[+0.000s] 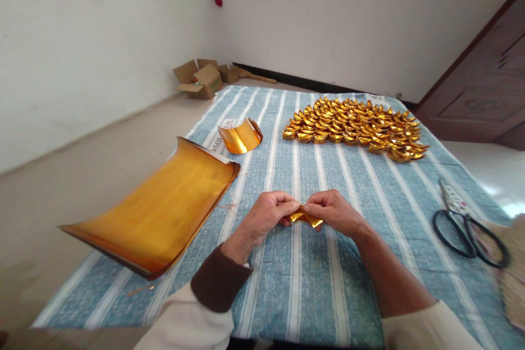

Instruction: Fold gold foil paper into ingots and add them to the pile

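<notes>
Between my two hands is a small folded piece of gold foil paper (305,217), held just above the striped cloth. My left hand (271,211) pinches its left side, thumb on top. From the right, my right hand (334,210) pinches the other side, and the two thumbs nearly meet. The fingers beneath the paper are mostly hidden. Farther back on the right lies a large group of folded gold paper ingots (353,126). A stack of big gold foil sheets (159,208) curls at the left, with a smaller curved stack of gold paper (241,136) behind it.
Black-handled scissors (467,229) lie at the right beside a beige cushion-like thing (514,273). Blue and white striped cloth (283,169) covers the table. Open cardboard boxes (209,79) stand on the floor by the wall. A dark wooden door (476,98) is at the right.
</notes>
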`<state>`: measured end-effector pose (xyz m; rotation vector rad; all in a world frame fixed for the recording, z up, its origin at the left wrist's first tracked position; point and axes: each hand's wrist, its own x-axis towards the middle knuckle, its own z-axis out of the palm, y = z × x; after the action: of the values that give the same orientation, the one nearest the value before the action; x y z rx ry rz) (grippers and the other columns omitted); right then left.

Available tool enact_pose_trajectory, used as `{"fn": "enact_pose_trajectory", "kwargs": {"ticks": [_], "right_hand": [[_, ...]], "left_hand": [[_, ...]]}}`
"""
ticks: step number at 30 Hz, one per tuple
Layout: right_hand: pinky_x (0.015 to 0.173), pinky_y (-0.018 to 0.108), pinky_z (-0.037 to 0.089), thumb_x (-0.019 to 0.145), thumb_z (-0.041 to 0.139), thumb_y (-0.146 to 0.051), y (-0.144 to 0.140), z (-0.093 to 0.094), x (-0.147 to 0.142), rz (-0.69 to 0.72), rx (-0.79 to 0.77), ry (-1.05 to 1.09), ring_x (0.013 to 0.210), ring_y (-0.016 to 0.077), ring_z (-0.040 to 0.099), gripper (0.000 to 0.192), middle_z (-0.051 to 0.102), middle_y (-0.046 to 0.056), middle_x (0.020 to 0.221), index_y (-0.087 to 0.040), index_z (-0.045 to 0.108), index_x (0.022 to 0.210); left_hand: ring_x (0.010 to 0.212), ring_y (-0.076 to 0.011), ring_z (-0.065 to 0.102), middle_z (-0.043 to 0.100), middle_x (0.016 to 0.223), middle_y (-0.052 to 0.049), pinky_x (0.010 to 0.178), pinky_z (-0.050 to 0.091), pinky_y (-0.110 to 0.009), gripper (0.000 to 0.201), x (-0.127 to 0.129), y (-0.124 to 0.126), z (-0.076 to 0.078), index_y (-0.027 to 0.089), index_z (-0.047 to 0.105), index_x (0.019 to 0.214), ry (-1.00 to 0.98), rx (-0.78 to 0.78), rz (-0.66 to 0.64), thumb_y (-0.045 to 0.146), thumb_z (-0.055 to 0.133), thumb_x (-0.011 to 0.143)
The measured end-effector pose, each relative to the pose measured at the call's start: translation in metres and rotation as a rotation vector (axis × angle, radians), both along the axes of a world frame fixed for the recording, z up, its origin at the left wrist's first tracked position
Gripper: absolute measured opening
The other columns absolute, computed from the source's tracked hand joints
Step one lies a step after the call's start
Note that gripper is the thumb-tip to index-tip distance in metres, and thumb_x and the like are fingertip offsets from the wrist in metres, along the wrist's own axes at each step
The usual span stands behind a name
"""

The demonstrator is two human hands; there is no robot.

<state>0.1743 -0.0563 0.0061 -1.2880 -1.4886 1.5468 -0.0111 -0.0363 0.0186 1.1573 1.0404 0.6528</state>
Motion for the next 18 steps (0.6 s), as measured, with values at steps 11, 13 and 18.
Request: {"fn": "enact_pose_trajectory", "kwargs": {"ticks": [11, 13, 18], "right_hand": [[0.045, 0.020, 0.047, 0.078, 0.066, -0.045, 0.003, -0.006, 0.006, 0.103, -0.022, 0.047, 0.047, 0.0083, 0.055, 0.032, 0.060, -0.002, 0.057, -0.014, 0.069, 0.070], [0.045, 0.020, 0.045, 0.076, 0.068, -0.043, 0.004, -0.007, 0.008, 0.062, -0.021, 0.088, 0.045, 0.0084, 0.056, 0.030, 0.063, -0.001, 0.057, -0.013, 0.070, 0.077], [0.042, 0.019, 0.042, 0.066, 0.077, -0.042, -0.002, -0.009, 0.005, -0.174, -0.041, 0.246, 0.040, 0.0083, 0.055, 0.033, 0.064, -0.002, 0.054, -0.014, 0.066, 0.077]], "left_hand": [[0.044, -0.0085, 0.049, 0.059, 0.050, -0.001, 0.046, 0.038, -0.021, 0.019, 0.002, -0.002, -0.001, 0.013, 0.067, 0.058, 0.002, -0.028, -0.079, 0.031, 0.072, 0.063], [0.043, -0.0084, 0.049, 0.059, 0.050, -0.001, 0.046, 0.038, -0.021, 0.020, 0.003, -0.005, -0.001, 0.013, 0.065, 0.057, -0.021, -0.024, 0.010, 0.032, 0.071, 0.064], [0.047, -0.0107, 0.053, 0.062, 0.055, -0.002, 0.049, 0.039, -0.022, 0.024, 0.007, -0.019, 0.001, 0.014, 0.065, 0.061, -0.026, 0.010, 0.206, 0.036, 0.071, 0.064]]}}
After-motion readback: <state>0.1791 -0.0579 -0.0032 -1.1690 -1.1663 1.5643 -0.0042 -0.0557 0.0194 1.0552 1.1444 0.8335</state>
